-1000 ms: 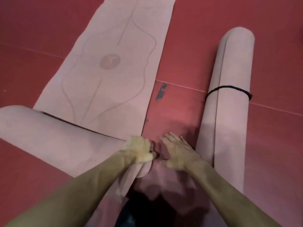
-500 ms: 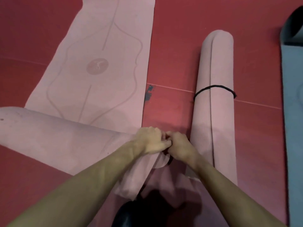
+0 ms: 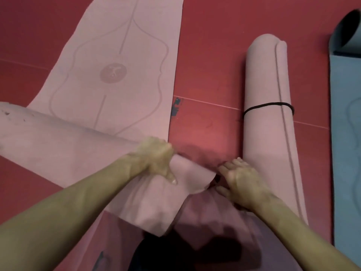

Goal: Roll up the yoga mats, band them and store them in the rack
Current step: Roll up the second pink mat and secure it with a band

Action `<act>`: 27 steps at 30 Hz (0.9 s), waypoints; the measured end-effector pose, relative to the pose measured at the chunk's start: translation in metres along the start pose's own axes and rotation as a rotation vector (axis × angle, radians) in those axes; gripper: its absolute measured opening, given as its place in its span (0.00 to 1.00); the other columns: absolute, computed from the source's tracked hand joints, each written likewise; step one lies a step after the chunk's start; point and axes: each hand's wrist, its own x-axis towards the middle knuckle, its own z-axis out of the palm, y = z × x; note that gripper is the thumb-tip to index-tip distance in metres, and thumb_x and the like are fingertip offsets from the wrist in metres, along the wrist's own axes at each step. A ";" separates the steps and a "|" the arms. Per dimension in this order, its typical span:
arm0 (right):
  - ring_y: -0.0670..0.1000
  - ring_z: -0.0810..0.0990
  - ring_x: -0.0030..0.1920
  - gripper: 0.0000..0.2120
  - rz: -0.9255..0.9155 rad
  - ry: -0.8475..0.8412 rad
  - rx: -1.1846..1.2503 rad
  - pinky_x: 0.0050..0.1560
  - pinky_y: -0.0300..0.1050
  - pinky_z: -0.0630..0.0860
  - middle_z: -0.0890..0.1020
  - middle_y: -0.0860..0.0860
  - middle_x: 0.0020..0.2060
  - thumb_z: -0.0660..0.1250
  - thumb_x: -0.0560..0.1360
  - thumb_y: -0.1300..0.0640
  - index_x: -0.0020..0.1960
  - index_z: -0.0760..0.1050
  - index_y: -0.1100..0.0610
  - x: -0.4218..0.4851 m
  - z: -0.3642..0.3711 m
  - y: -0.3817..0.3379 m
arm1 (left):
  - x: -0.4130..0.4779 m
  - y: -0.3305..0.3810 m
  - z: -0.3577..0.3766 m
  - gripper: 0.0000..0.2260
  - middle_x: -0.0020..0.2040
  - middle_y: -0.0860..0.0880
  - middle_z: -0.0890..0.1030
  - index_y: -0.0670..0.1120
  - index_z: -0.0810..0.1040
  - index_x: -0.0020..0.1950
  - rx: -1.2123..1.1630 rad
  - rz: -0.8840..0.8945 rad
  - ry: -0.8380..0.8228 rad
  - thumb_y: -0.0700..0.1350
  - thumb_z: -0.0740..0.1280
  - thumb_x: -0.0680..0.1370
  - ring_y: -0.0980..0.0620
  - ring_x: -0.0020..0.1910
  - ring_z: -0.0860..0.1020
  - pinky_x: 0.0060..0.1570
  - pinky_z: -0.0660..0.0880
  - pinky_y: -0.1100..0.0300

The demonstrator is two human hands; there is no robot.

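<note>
Parted from the right hand (image 3: 241, 178), my left hand (image 3: 154, 160) grips the mat roll (image 3: 58, 145) against unrolling; the right's hold I cannot tell.

Half-rolled mat (image 3: 58, 145): its left end ran off the left edge, and its flat stretch ran off the top edge.
Left hand (image 3: 154, 159): gripped the roll's end; fingertips were hidden over the far side.
Right hand (image 3: 240, 178): fingers were curled by the roll's end; whether they held anything could not be told.
Banded mat (image 3: 267, 133): lower end was hidden behind the right forearm.
Black band (image 3: 267, 105): underside was hidden beneath the roll.
Blue mat (image 3: 345, 133): was cut off by the right edge.
Floor mark (image 3: 175, 108): was too small to identify.
</note>
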 end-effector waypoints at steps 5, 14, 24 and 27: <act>0.60 0.83 0.61 0.29 -0.104 0.151 -0.095 0.75 0.61 0.60 0.87 0.52 0.52 0.79 0.56 0.47 0.56 0.86 0.55 -0.041 0.003 0.058 | 0.011 -0.005 -0.072 0.32 0.50 0.48 0.84 0.51 0.79 0.50 -0.034 -0.078 0.293 0.76 0.73 0.63 0.42 0.51 0.81 0.42 0.71 0.53; 0.44 0.75 0.67 0.44 0.206 0.341 0.745 0.63 0.45 0.74 0.75 0.39 0.66 0.76 0.66 0.30 0.75 0.64 0.46 -0.030 -0.048 0.049 | 0.031 0.064 -0.088 0.29 0.46 0.50 0.83 0.52 0.71 0.45 -0.005 0.039 0.383 0.76 0.72 0.64 0.44 0.45 0.80 0.38 0.64 0.54; 0.54 0.49 0.83 0.49 0.351 0.428 0.734 0.81 0.53 0.54 0.56 0.53 0.83 0.67 0.69 0.23 0.81 0.63 0.49 0.009 -0.005 -0.002 | 0.018 0.047 -0.033 0.27 0.57 0.49 0.81 0.50 0.66 0.52 -0.110 0.049 0.295 0.74 0.61 0.77 0.44 0.57 0.79 0.45 0.64 0.52; 0.56 0.55 0.82 0.40 0.330 0.434 0.640 0.82 0.56 0.51 0.74 0.51 0.73 0.67 0.72 0.26 0.71 0.74 0.54 0.008 -0.004 0.001 | 0.018 0.033 -0.033 0.34 0.62 0.52 0.80 0.52 0.73 0.64 -0.221 0.073 0.157 0.77 0.64 0.71 0.47 0.62 0.78 0.55 0.72 0.51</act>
